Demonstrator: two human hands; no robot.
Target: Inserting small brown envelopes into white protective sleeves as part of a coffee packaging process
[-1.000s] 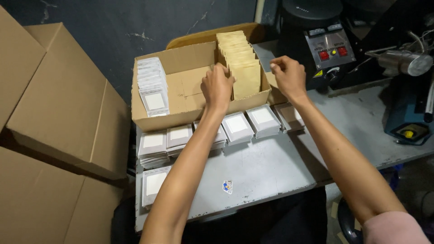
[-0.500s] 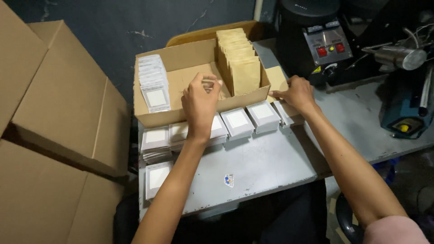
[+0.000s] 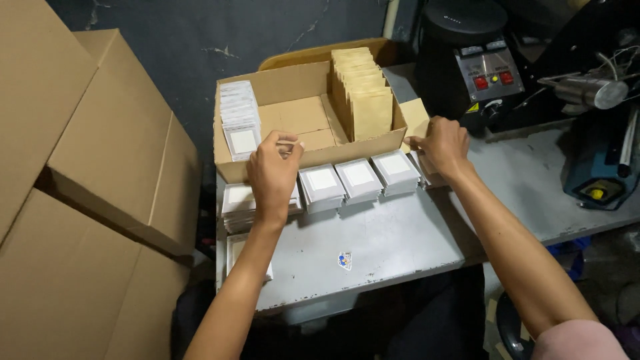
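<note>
From the head camera, an open brown cardboard box (image 3: 293, 120) sits at the back of the grey metal table (image 3: 400, 233). Inside it, a row of white square packets (image 3: 239, 120) stands along the left wall and a row of tan paper envelopes (image 3: 363, 93) stands along the right; the middle is bare. The left hand (image 3: 273, 173) curls over the box's front wall, grip closed on its edge. The right hand (image 3: 443, 143) pinches the box's right front corner. Stacks of white packets (image 3: 360, 179) line the table just before the box
</note>
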